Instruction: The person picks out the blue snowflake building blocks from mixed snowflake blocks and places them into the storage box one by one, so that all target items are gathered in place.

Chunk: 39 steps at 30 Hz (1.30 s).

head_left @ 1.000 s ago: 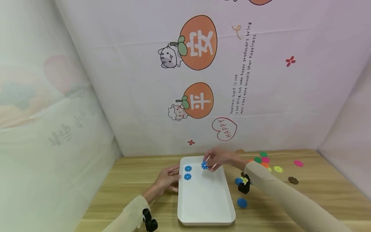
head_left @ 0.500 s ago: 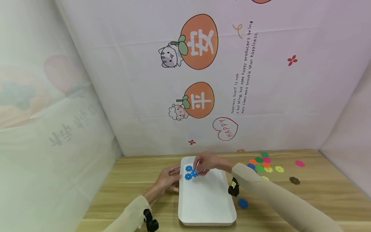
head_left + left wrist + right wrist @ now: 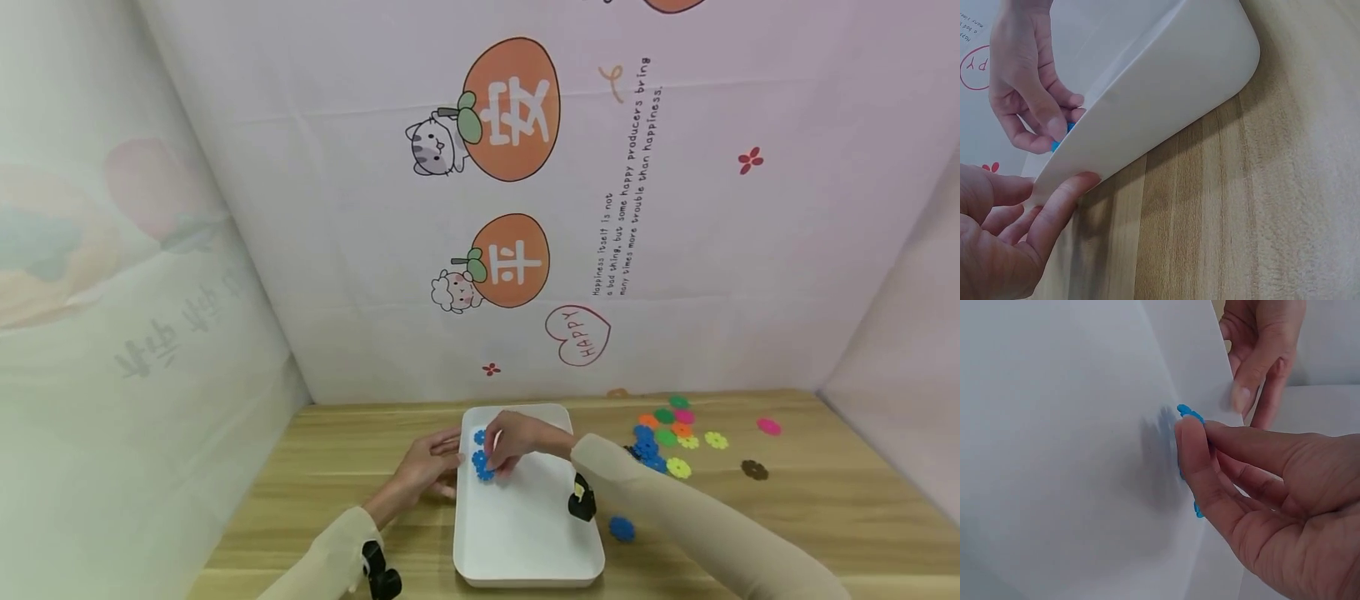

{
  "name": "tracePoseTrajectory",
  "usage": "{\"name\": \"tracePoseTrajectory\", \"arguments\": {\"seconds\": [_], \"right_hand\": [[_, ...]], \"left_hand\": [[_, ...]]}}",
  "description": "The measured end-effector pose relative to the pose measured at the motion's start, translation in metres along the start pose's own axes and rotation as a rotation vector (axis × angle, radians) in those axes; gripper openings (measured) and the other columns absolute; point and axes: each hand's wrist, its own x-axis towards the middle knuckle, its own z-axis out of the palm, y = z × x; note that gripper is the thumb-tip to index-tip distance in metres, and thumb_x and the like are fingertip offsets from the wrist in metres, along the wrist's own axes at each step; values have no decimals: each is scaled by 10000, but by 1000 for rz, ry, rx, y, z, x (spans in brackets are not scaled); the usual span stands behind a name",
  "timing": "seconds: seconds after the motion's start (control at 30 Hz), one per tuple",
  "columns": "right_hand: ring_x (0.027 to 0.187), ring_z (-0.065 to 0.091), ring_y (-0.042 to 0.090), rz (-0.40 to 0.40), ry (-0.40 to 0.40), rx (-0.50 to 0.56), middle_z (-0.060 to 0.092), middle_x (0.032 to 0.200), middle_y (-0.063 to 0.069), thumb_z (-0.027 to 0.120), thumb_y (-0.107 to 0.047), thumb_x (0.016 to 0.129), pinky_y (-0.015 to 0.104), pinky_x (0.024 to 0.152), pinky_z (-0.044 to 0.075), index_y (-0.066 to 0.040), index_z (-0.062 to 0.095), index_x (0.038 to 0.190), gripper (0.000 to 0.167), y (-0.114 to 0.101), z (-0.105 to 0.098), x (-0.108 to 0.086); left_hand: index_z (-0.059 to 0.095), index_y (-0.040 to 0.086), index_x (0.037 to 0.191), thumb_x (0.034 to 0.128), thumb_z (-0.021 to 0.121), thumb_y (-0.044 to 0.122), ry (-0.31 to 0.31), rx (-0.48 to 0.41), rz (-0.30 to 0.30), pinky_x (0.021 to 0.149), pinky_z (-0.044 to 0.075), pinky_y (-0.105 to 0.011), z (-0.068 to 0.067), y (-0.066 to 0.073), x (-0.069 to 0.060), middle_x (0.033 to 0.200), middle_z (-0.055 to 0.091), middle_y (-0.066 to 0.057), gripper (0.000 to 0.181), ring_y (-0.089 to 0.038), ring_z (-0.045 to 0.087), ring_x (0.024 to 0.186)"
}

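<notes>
In the head view, a white rectangular tray [image 3: 528, 533] lies on the table. My right hand [image 3: 513, 439] reaches into its left side and pinches a blue snowflake disc [image 3: 484, 474] between thumb and fingertips. Just above that disc, a second blue disc [image 3: 477, 457] lies in the tray, and another blue disc [image 3: 480, 437] sits higher up, partly beside my fingers. My left hand [image 3: 426, 463] holds the tray's left wall, thumb at the rim and fingers along the outside. The right wrist view shows the held disc [image 3: 1190, 413] tilted close to the wall, largely hidden by fingers.
Right of the tray, several loose discs are scattered: a blue cluster [image 3: 647, 447], yellow [image 3: 678, 467], green [image 3: 665, 437], pink [image 3: 768, 427] and brown [image 3: 754, 469]. One blue disc [image 3: 622, 528] lies close to the tray's right wall. A printed cloth [image 3: 690, 333] hangs behind the wooden table [image 3: 337, 467].
My right hand has carried the blue disc from the tray's upper right to its left side, then down below the two discs lying there. The left hand has stayed at the tray wall.
</notes>
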Motion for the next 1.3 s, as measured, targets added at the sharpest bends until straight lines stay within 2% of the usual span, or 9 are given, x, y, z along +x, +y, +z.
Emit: {"name": "tracePoseTrajectory", "arguments": {"seconds": [0.17,0.4,0.93,1.3], "right_hand": [[670,758,234,22,-8,-4,737,766,85,807,-36,903,306,690,671,-31,707,862,109,0,7,2],[651,750,223,79,39,-21,733,746,98,808,-21,894,312,691,673,-29,683,829,142,-2,10,-1],[640,759,234,103,94,-38,733,704,110,820,4,875,295,736,669,8,672,811,161,-8,22,-5],[618,752,245,110,98,-67,726,687,114,829,-7,872,301,634,665,-7,662,779,191,-11,24,-6]], "left_hand": [[443,-30,1554,1021,626,41,6,2,-9,606,675,-400,0,1,-1,1517,514,-310,568,-428,665,1229],[448,-14,1556,1024,624,46,4,8,-18,630,679,-418,1,4,1,1514,524,-299,564,-418,681,1206],[435,-37,1554,1033,613,39,2,8,-7,636,679,-424,-2,3,-1,1508,522,-313,556,-426,684,1194],[429,-45,1553,1030,609,28,-8,-4,2,647,680,-430,-2,2,-2,1515,508,-319,558,-448,668,1216]]}}
